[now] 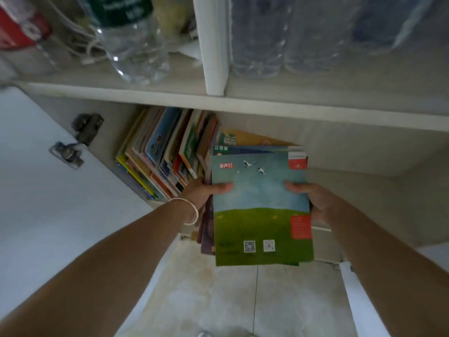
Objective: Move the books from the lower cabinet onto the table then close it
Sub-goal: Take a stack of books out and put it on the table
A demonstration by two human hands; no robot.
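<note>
Head camera looks down, close into cabinet (243,103).

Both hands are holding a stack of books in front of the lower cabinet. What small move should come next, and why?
Probably draw the held stack back toward the body, clear of the shelf edge. The left hand and right hand already grip its two sides, and its far end still reaches into the lower compartment. More books lean inside, so other trips seem needed.
</note>
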